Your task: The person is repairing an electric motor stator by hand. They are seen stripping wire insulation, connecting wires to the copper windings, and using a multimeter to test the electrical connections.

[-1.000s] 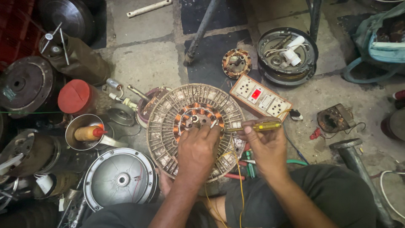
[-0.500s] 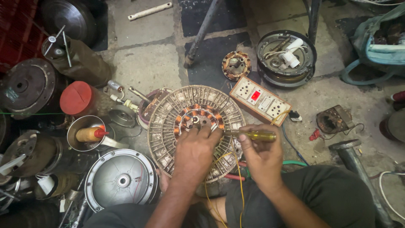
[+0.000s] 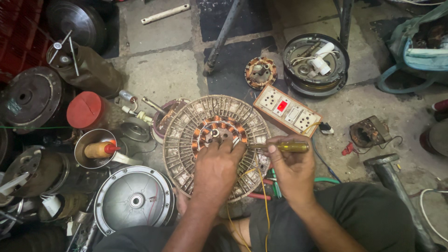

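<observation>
A round, dusty motor stator (image 3: 186, 140) with copper windings around its hub lies on the floor in front of me. My left hand (image 3: 215, 169) rests on its near half, fingertips pressed at the windings beside the hub. My right hand (image 3: 290, 169) grips a yellow-handled screwdriver (image 3: 284, 147) held level, its tip pointing left toward the hub next to my left fingers. Thin yellow wires (image 3: 265, 205) trail from the stator down over my lap.
A switch-and-socket board (image 3: 287, 110) lies just right of the stator. A silver motor cover (image 3: 134, 199), a metal cup holding a small bottle (image 3: 99, 149), a red lid (image 3: 84, 109) and dark motor housings crowd the left. A small rotor (image 3: 261, 72), a round housing (image 3: 316, 64), a hammer (image 3: 392, 182) lie right.
My right hand and the screwdriver have shifted slightly; the tip stays at the hub. My left hand stays on the windings. The view has drifted a little.
</observation>
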